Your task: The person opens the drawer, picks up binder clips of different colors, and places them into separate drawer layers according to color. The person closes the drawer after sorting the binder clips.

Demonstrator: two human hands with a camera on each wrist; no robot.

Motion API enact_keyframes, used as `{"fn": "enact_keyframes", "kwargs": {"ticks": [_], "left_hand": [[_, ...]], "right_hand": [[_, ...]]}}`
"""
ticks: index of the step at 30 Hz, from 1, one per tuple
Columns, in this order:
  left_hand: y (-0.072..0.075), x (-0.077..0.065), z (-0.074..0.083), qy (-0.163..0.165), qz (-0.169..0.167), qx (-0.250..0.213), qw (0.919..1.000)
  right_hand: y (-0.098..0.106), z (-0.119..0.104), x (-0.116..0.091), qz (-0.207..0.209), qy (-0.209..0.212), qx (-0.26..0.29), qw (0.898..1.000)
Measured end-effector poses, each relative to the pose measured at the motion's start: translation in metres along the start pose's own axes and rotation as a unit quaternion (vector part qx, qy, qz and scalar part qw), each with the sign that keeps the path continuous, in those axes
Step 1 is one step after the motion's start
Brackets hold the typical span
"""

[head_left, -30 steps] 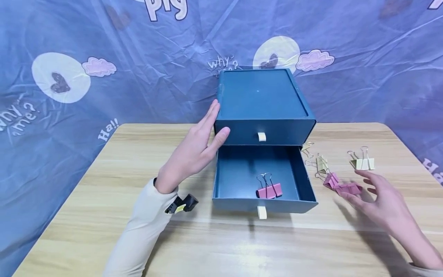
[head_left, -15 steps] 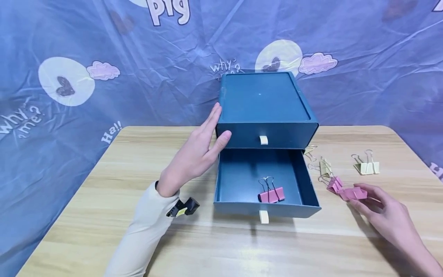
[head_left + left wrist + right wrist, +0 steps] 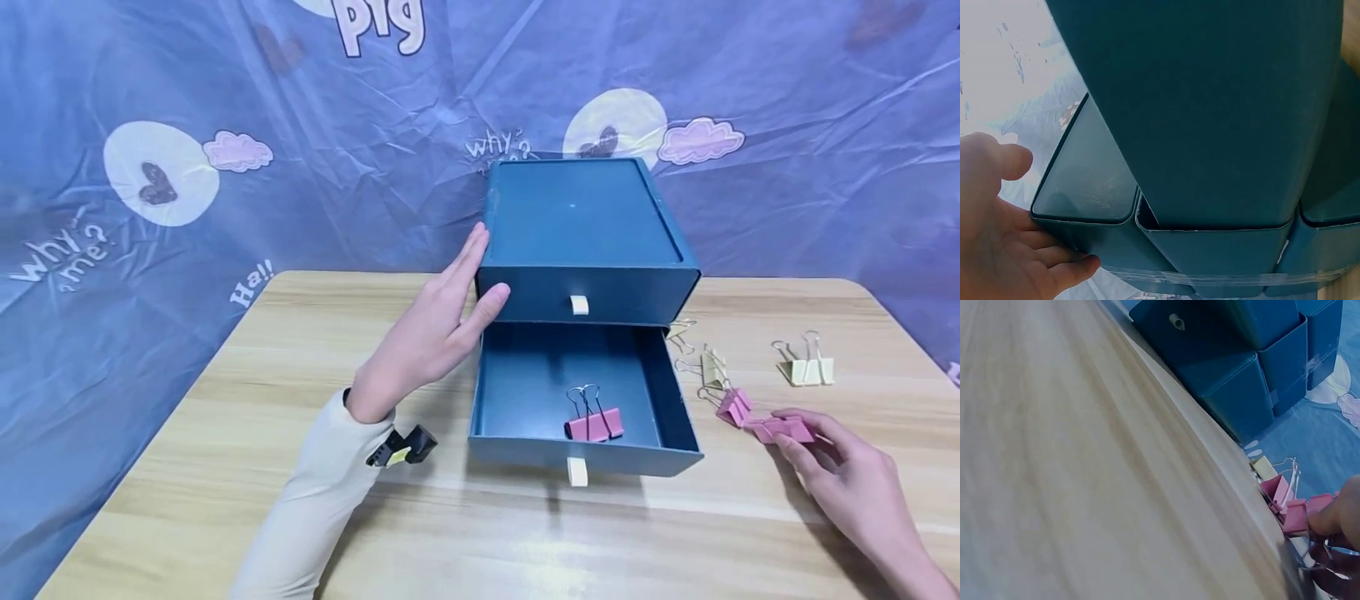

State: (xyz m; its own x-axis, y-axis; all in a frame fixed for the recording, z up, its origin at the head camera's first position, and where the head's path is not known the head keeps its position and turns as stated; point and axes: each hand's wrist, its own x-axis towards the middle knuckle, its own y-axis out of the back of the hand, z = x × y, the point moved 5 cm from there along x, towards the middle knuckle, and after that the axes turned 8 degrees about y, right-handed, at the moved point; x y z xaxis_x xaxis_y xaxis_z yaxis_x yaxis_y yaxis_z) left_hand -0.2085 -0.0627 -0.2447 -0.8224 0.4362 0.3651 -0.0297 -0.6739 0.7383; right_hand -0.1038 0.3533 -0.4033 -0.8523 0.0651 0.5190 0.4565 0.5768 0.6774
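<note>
My left hand point(image 3: 427, 337) rests with straight fingers against the left side of a dark blue drawer unit point(image 3: 588, 212); the left wrist view shows the fingertips on its side wall point(image 3: 1110, 240). The unit's lower drawer point(image 3: 525, 367) is pulled out, and a pink binder clip point(image 3: 597, 426) lies inside near the front. Off to the right, my right hand point(image 3: 851, 479) pinches another pink binder clip point(image 3: 783, 430) between thumb and fingers, low over the table. Its left end meets a further pink clip point(image 3: 735, 407); whether they touch is unclear. Some right fingers are hidden.
Pale yellow binder clips lie on the wooden table point(image 3: 360, 533): one point(image 3: 714, 368) beside the pink clips, one point(image 3: 810, 372) farther right, another point(image 3: 679, 335) partly behind the unit. The upper drawer front point(image 3: 525, 292) is closed. A blue printed cloth point(image 3: 360, 167) hangs behind.
My right hand has come down onto the pink clip and now grips it, with the clip shifted slightly right. The left hand stays at the unit's side. The whole view has drifted a little.
</note>
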Motion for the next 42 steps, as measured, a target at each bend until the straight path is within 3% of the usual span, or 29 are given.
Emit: {"fn": "enact_keyframes", "kwargs": {"ticks": [10, 16, 25, 34, 39, 42], "left_hand": [[0.002, -0.001, 0.002, 0.0, -0.001, -0.003, 1.0], [0.002, 0.0, 0.001, -0.001, 0.0, 0.001, 1.0], [-0.001, 0.0, 0.0, 0.002, 0.0, -0.001, 1.0], [-0.001, 0.0, -0.001, -0.003, 0.009, 0.0, 1.0], [-0.002, 0.0, -0.002, 0.002, 0.007, 0.001, 1.0], [-0.003, 0.0, -0.002, 0.001, 0.005, 0.0, 1.0]], "right_hand": [[0.006, -0.007, 0.002, 0.025, -0.013, 0.007, 1.0], [0.002, -0.017, 0.001, 0.047, 0.039, 0.023, 0.998], [-0.003, -0.031, 0.001, 0.037, 0.126, 0.055, 0.99], [0.0, -0.077, 0.014, 0.011, 0.159, 0.074, 0.984], [0.006, -0.109, 0.03, 0.01, 0.214, 0.108, 0.971], [0.013, -0.132, 0.042, 0.03, 0.264, 0.166, 0.95]]}}
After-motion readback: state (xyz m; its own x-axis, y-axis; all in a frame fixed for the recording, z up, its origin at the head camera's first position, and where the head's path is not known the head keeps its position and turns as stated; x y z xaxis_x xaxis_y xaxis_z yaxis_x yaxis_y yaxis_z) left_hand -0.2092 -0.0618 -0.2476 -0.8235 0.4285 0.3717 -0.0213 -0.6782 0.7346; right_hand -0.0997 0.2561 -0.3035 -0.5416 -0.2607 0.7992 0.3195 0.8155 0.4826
